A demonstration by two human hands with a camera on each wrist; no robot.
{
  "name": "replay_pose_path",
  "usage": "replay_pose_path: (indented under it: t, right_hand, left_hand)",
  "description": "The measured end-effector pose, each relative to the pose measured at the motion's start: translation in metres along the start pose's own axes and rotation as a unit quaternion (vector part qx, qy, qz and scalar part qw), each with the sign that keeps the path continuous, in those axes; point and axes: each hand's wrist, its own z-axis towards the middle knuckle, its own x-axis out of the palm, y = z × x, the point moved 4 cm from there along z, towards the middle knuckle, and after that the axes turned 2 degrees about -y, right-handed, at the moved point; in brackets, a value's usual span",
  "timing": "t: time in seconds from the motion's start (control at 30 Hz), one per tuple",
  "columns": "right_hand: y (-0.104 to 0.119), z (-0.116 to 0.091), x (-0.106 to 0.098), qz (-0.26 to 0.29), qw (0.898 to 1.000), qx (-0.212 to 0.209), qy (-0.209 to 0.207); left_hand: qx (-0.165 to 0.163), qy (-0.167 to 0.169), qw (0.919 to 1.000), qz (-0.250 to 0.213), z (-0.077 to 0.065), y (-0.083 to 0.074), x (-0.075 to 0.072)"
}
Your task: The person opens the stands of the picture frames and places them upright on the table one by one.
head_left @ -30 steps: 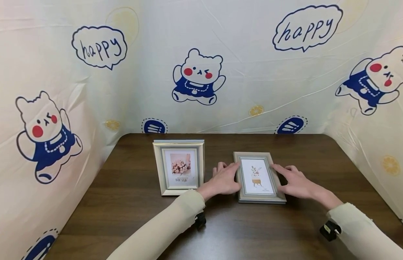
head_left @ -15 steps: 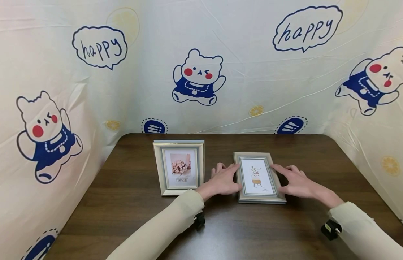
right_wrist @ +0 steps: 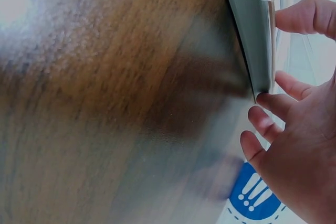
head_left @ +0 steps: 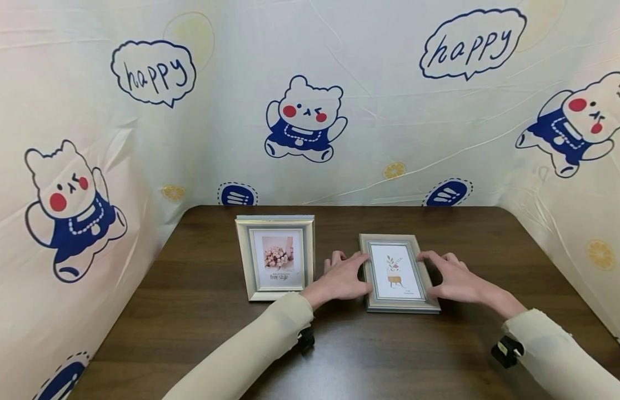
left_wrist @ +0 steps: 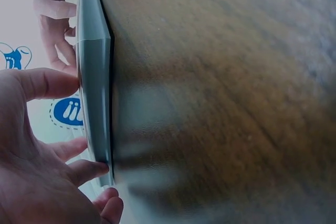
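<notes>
A picture frame [head_left: 395,270] with a plant print lies flat on the table, its pale moulding around a white sheet. My left hand [head_left: 341,278] rests along its left side. In the left wrist view, the thumb [left_wrist: 50,83] lies on the frame's front rim and a finger touches its side edge. On the opposite side, my right hand [head_left: 457,280] touches the right edge. The right wrist view shows that thumb [right_wrist: 302,18] on the front rim and a fingertip at the frame's side. Neither hand wraps around the frame.
A second picture frame [head_left: 277,261] with a bouquet print stands upright to the left, close by my left wrist. The dark wooden table [head_left: 190,333] carries both frames. A patterned cloth [head_left: 390,111] hangs behind the table and along its sides.
Both frames stay where they were. My right index finger is slightly more bent than half a second ago; the left hand has barely moved.
</notes>
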Motion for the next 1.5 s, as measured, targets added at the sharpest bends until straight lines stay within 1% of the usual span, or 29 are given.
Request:
replay_pose_path:
  t: [0.17,0.7,1.2,1.5]
  right_hand:
    - [-0.0001,-0.0001,-0.0007,0.000,1.000,-0.003,0.001]
    - [-0.0021,-0.0002,-0.0001,0.012,1.000,0.004,0.016]
    - [-0.0030,0.0003,-0.0003,0.008,1.000,0.004,0.012]
    - [-0.0034,-0.0001,0.0004,0.015,1.000,0.002,0.013]
  left_hand:
    - [-0.001,-0.004,1.0000,0.002,0.0003,-0.0004,0.0005]
    - [-0.002,-0.004,0.9999,-0.010,-0.0014,-0.0001,0.0005]
    - [-0.009,-0.010,0.9998,-0.014,-0.0005,0.0004,0.0007]
    - [-0.011,-0.009,0.9998,-0.017,-0.0006,0.0016,0.0018]
